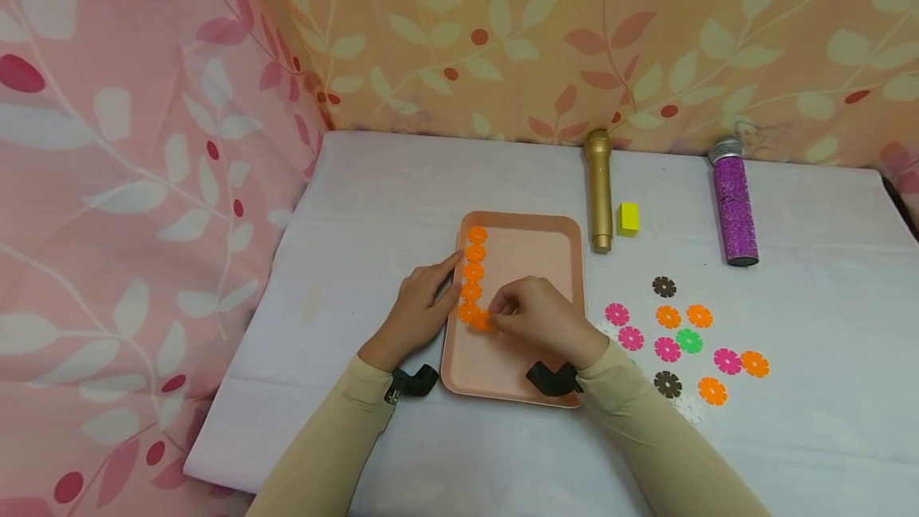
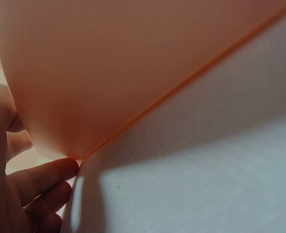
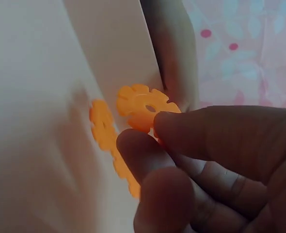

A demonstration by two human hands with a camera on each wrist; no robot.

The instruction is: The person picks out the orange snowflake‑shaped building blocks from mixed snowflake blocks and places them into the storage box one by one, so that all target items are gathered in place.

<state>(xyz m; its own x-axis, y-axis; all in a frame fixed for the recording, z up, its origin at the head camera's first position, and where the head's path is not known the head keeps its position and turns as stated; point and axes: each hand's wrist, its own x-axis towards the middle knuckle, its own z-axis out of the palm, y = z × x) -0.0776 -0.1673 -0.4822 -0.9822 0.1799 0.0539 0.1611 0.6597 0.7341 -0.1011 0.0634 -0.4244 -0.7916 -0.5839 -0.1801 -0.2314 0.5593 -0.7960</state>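
Head view shows a white-covered table [image 1: 402, 190] bearing a peach tray [image 1: 530, 254]; the left hand [image 1: 415, 305], fingers extended, touches its left edge; inside that edge lies a column of five orange discs [image 1: 473, 270]; the right hand [image 1: 542, 313] pinches another orange disc [image 3: 128, 99] by the column's near end.

A gold, cylindrical microphone [image 1: 599, 194] lies on the white-clothed desk [image 1: 833, 301] beside a small yellow rectangular block [image 1: 628, 219], its material hard to tell from here. Farther right lies a purple, glittery, silver-headed microphone [image 1: 735, 206]. Leaf-patterned cloth [image 1: 445, 30] hangs behind.
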